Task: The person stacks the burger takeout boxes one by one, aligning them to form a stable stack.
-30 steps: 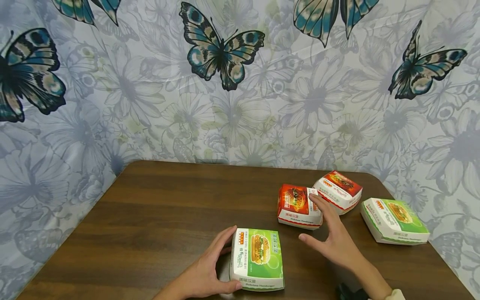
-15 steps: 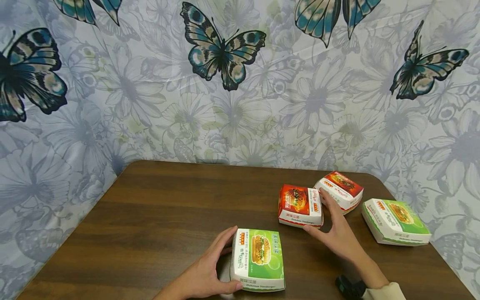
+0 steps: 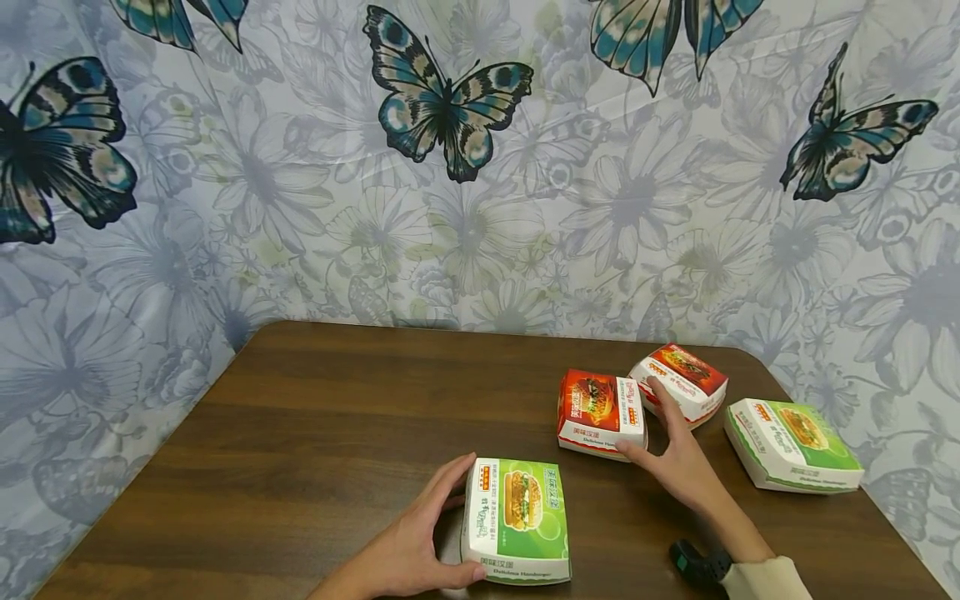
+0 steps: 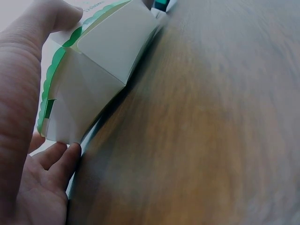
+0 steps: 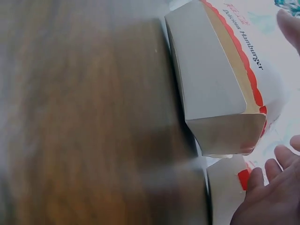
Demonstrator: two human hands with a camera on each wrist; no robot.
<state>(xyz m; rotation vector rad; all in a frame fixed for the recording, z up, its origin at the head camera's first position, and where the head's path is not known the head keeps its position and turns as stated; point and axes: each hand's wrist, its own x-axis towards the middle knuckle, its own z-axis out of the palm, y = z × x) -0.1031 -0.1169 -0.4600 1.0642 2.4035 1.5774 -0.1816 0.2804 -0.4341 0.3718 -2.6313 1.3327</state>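
My left hand (image 3: 420, 533) holds the left side of a green and white hamburger box (image 3: 531, 508), with the thumb at its front left corner. In the left wrist view, fingers (image 4: 58, 161) touch the box's end wall (image 4: 84, 96). My right hand (image 3: 682, 462) is spread at the right side of a red and white hamburger box (image 3: 592, 404). Its thumb is by that box's front right corner, and the index finger reaches between it and a second red box (image 3: 682, 379). In the right wrist view the fingers (image 5: 274, 176) look straight and apart from the nearer red box (image 5: 211, 70).
Another green and white hamburger box (image 3: 795, 442) lies near the right edge of the brown wooden table (image 3: 300, 467). A butterfly-patterned cloth (image 3: 480, 242) hangs behind the table. On the right wrist sits a black device (image 3: 697, 567).
My right hand has shifted right and slightly away from me, from over the red box's right part to beside it. The left hand and the boxes stay put.
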